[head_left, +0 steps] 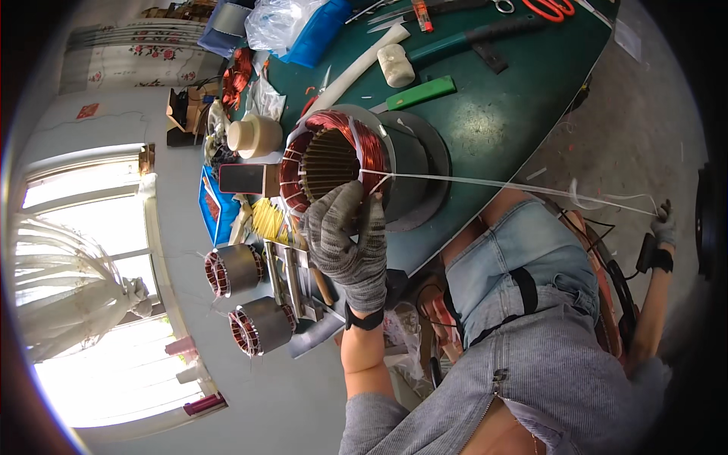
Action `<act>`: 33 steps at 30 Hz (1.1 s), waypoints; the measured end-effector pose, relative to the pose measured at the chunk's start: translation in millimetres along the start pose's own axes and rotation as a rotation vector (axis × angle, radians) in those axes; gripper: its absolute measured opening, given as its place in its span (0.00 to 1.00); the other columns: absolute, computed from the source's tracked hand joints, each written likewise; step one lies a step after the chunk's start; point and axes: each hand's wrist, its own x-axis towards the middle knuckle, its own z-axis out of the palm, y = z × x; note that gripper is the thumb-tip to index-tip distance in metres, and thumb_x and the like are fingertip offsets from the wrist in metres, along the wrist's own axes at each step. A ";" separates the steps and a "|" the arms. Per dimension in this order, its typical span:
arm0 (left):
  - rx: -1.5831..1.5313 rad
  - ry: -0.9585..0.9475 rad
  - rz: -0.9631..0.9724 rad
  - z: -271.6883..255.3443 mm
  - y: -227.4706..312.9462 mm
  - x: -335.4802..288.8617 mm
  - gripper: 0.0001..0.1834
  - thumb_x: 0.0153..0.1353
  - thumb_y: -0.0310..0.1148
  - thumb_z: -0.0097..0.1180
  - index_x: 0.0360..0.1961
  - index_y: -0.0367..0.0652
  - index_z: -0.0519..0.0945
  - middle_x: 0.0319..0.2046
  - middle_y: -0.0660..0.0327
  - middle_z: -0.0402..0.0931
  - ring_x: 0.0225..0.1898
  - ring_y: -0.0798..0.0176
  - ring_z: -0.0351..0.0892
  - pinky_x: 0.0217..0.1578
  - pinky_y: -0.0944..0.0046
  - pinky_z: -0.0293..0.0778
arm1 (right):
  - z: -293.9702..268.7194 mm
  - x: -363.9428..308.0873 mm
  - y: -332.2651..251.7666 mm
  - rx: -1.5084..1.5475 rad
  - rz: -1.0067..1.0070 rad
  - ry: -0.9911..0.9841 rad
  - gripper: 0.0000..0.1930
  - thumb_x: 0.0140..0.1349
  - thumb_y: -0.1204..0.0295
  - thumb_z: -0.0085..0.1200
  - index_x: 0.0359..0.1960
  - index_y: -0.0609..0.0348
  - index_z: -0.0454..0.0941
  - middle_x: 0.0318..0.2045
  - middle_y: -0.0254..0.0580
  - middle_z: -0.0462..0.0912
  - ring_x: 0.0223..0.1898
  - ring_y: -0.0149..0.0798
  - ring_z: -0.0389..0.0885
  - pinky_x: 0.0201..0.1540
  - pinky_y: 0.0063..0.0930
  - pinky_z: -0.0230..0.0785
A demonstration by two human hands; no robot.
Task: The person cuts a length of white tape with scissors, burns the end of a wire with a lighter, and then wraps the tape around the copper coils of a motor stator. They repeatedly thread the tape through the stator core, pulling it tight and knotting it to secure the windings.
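Observation:
A motor stator (330, 161) with red copper winding (369, 145) and white lacing round its end stands on the green table. My left hand (345, 239), in a grey striped glove, has its fingers curled over the near rim of the winding and its thumb beside the lacing. A white cord (485, 180) runs taut from the winding, over the table's edge, to my right hand (664, 225). That hand, also gloved, is stretched far out to the right with its fingers closed on the cord. The exact grip of the left fingertips is partly hidden.
A mallet (396, 65), a green-handled knife (421, 93), red-handled scissors (550, 7) and a white tape roll (255, 136) lie on the table (493, 110). Two more stators (235, 271) sit at the left. A blue bin (216, 205) stands behind them.

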 end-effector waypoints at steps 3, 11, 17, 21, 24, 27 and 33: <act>0.045 -0.056 0.011 -4.0 10.8 0.8 0.17 0.43 0.20 0.66 0.37 0.45 0.81 0.32 0.62 0.77 0.32 0.65 0.75 0.31 0.68 0.70 | 66.3 69.7 59.6 -1.578 -0.340 1.002 0.22 0.68 0.62 0.38 0.59 0.61 0.65 0.52 0.41 0.74 0.46 0.31 0.73 0.47 0.25 0.67; 0.154 -0.162 0.117 -4.5 14.0 10.2 0.12 0.50 0.23 0.64 0.38 0.41 0.81 0.34 0.60 0.77 0.34 0.64 0.76 0.36 0.67 0.73 | 396.3 373.0 344.2 -2.102 -0.588 -0.282 0.18 0.52 0.57 0.58 0.42 0.48 0.72 0.38 0.42 0.73 0.29 0.43 0.75 0.31 0.33 0.71; 0.211 -0.148 0.173 -4.4 8.9 6.9 0.12 0.50 0.25 0.64 0.38 0.42 0.81 0.35 0.58 0.78 0.38 0.60 0.77 0.41 0.63 0.71 | 415.4 353.8 318.9 -0.411 0.806 -0.036 0.10 0.61 0.68 0.51 0.40 0.60 0.74 0.32 0.43 0.77 0.29 0.39 0.78 0.30 0.24 0.72; 0.192 -0.090 0.200 -2.8 11.5 2.5 0.15 0.45 0.25 0.64 0.38 0.42 0.80 0.32 0.59 0.76 0.36 0.54 0.75 0.40 0.57 0.68 | 432.4 378.0 328.3 -1.492 -0.583 -0.694 0.12 0.63 0.75 0.46 0.48 0.61 0.71 0.37 0.44 0.78 0.34 0.43 0.79 0.32 0.28 0.75; 0.204 -0.042 0.187 -5.6 -5.9 -9.6 0.14 0.46 0.25 0.64 0.37 0.43 0.80 0.35 0.59 0.77 0.38 0.55 0.76 0.42 0.58 0.68 | 448.1 401.7 332.9 -0.428 0.505 -0.529 0.08 0.66 0.74 0.41 0.44 0.58 0.71 0.26 0.28 0.71 0.17 0.22 0.66 0.16 0.14 0.61; 0.122 -0.077 0.238 -1.1 -4.1 -3.9 0.14 0.45 0.23 0.64 0.36 0.45 0.80 0.34 0.59 0.77 0.37 0.57 0.76 0.41 0.57 0.68 | 419.1 352.5 360.6 0.516 0.547 0.041 0.08 0.69 0.69 0.37 0.35 0.52 0.70 0.18 0.18 0.58 0.10 0.14 0.50 0.10 0.08 0.42; -0.045 -0.011 0.045 -18.4 -24.5 -13.0 0.12 0.44 0.25 0.65 0.33 0.44 0.80 0.33 0.59 0.77 0.36 0.58 0.75 0.41 0.60 0.68 | 467.0 404.5 355.4 0.401 0.888 0.047 0.08 0.67 0.68 0.39 0.39 0.56 0.70 0.14 0.17 0.54 0.11 0.14 0.50 0.10 0.11 0.41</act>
